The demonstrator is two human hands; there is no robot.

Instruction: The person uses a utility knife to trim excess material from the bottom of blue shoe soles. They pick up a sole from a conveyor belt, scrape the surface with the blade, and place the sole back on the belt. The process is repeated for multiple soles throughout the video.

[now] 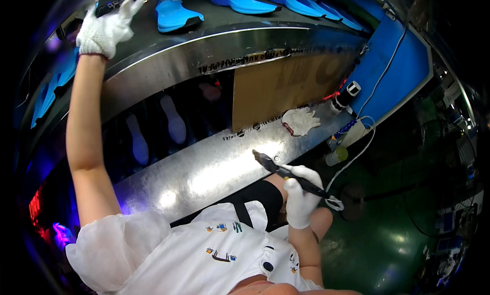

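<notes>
My left hand (106,29), in a white knit glove, reaches far up to the conveyor belt (224,24) and rests on a dark shoe piece (111,3) at its near edge. A blue shoe sole (173,14) lies just right of that hand. My right hand (301,195), also gloved in white, is held low near my lap and grips a black brush (286,171) with a white cord trailing from its rear; the bristle tip points up-left over the shiny metal shelf (204,175).
Several more blue soles (245,2) ride along the belt. A spare white glove (301,120) lies on the shelf beside a brown cardboard panel (286,86). Pale insoles (173,119) show in the dark lower tier. A small yellow bottle (337,155) and a blue panel (403,75) sit right.
</notes>
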